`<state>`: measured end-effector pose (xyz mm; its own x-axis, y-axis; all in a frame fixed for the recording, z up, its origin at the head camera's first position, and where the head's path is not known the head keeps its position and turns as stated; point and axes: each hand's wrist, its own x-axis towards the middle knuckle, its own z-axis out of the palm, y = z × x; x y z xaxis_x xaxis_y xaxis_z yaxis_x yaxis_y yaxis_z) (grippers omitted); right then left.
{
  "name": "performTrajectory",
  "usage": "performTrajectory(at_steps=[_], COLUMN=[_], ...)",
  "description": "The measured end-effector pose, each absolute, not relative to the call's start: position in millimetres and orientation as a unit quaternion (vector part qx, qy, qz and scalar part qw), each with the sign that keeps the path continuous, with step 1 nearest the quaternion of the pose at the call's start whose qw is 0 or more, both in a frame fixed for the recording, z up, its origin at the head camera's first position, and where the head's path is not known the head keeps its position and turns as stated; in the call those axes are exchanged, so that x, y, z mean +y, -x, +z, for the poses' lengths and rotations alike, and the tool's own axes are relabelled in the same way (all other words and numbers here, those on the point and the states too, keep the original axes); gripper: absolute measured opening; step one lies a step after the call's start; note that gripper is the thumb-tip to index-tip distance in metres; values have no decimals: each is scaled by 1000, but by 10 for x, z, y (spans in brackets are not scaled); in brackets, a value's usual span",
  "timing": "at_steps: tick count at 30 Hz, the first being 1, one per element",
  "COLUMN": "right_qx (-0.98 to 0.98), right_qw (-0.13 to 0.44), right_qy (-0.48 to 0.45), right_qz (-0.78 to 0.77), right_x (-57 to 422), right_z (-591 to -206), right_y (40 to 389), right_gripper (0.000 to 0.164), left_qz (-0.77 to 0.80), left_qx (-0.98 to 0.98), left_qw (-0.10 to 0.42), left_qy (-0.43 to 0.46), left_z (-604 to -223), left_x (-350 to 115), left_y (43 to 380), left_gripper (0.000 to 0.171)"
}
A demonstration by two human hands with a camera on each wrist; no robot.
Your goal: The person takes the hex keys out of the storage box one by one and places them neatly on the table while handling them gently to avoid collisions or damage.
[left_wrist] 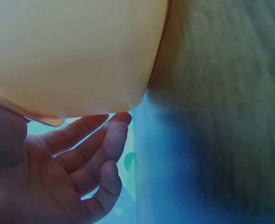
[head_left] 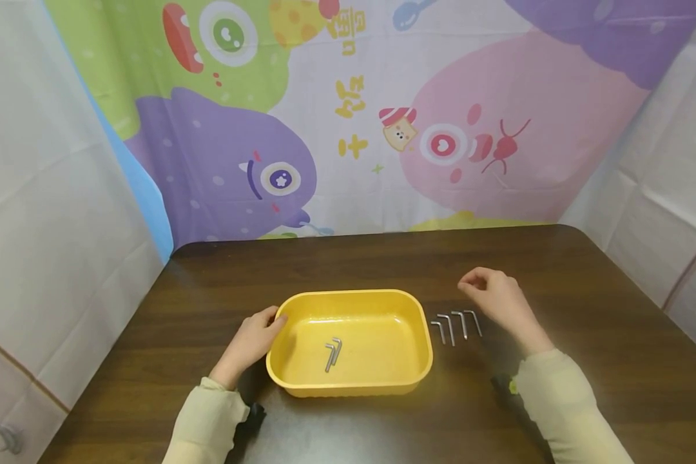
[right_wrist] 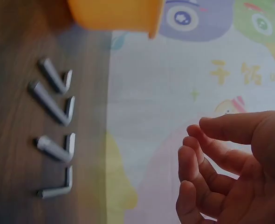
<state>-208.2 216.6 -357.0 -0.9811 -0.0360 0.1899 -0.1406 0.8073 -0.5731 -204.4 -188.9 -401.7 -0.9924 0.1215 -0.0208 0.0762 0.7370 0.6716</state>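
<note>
A yellow plastic tray stands on the table, and two metal hex keys lie on its floor. My left hand holds the tray's left rim, thumb over the edge; the left wrist view has its fingers beneath the rim, against the outer wall. To the tray's right, several L-shaped hex keys lie in a row. Above and just beyond that row hovers my right hand. Its thumb and fingers are loosely bent with nothing between them, as the right wrist view confirms.
The dark wooden table extends around the tray on all sides. Behind its far edge hangs a cartoon-printed curtain. Pale sheets flank the table on the left and right.
</note>
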Motion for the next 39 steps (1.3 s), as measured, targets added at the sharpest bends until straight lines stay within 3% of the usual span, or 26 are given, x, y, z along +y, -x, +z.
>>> performTrajectory(at_steps=[39], right_qx=[-943], right_qw=[112], right_qy=[-180], right_qz=[255], right_x=[1447], right_z=[-3101], right_y=[2197], right_gripper=[11], left_qz=[360], left_qx=[931], left_qw=[30], left_qy=[-53], left_z=[-4011], left_x=[-1877], left_y=[2036], left_gripper=[24])
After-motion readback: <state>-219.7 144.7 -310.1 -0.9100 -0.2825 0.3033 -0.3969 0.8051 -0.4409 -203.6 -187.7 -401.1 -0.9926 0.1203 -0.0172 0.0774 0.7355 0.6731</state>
